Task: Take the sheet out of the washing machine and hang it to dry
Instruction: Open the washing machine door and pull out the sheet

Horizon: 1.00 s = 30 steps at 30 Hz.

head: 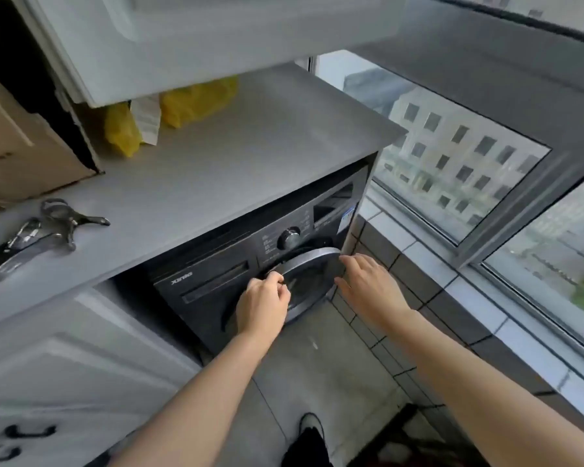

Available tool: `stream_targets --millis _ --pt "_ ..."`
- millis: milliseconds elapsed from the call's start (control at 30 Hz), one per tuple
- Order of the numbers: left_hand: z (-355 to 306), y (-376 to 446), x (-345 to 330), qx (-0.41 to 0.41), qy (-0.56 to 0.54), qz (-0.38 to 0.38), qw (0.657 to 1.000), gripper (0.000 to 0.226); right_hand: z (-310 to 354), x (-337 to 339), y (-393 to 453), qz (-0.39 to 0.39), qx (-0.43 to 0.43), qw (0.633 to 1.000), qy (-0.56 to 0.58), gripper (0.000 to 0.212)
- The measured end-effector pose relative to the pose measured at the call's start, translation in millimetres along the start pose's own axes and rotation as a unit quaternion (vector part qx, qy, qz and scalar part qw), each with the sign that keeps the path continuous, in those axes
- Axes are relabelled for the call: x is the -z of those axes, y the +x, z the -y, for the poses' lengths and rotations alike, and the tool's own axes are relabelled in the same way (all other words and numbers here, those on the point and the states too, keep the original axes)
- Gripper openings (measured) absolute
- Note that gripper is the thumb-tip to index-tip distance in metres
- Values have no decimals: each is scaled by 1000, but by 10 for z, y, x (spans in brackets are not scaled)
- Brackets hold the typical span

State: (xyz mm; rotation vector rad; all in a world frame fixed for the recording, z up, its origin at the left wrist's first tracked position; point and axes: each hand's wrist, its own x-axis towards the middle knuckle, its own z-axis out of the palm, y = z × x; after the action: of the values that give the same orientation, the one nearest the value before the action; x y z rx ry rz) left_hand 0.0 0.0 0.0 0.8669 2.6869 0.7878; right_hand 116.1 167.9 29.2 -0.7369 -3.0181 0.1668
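Hands: both are reaching toward the round door (pixel 309 274) of the washing machine (pixel 250 278); I am watching from the head view.
Left hand: my feed is showing the left hand (pixel 262 306) curling its fingers round the left edge of the door rim, gripping it.
Right hand: the right hand (pixel 368 284) is hovering just beside the door's right edge, fingers straight and relaxed, grasping nothing; I cannot tell whether the fingertips are touching the rim.
Door: it is standing slightly ajar, its grey ring tilting toward the camera.
Sheet: I am seeing no sheet; the drum's inside is lying hidden behind the door.
Machine: the dark front-loader is sitting under a grey countertop (pixel 216 153), its control knob (pixel 289 238) showing just above the door.
Countertop: metal clips (pixel 71 219) are lying near its left front edge; yellow bags (pixel 196 99) and a cardboard box (pixel 17 146) are sitting further back.
Surroundings: white cabinet doors (pixel 64 365) are flanking the machine on the left, while a window (pixel 452 153) is looking out on a building at the right.
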Motion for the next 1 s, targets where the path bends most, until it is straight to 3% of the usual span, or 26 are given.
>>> stream_targets --millis 167,300,400,533,667,767,867,1000 --pt "148 313 -540 139 -38 100 985 35 -187 -454 439 75 9 997 27 47" --pt "138 646 -877 261 -179 107 942 39 -331 -748 809 116 21 992 51 49" --pt "129 917 -1094 363 -320 86 871 21 -424 -950 1078 158 29 984 73 54" --pt "64 1164 -1248 486 -487 67 722 20 -513 -1200 1406 206 51 974 81 60" --pt "50 1340 -1356 533 -592 14 605 19 -534 -1392 1652 210 68 971 88 62" --pt "34 1432 -1416 547 -641 -16 538 21 -538 -1531 1719 210 79 971 85 61" --pt "32 1512 -1487 546 -661 -28 514 24 -557 -1629 1717 198 84 973 86 54" --pt "36 1474 -1585 550 -656 -41 516 30 -588 -1656 1665 184 70 976 98 46"
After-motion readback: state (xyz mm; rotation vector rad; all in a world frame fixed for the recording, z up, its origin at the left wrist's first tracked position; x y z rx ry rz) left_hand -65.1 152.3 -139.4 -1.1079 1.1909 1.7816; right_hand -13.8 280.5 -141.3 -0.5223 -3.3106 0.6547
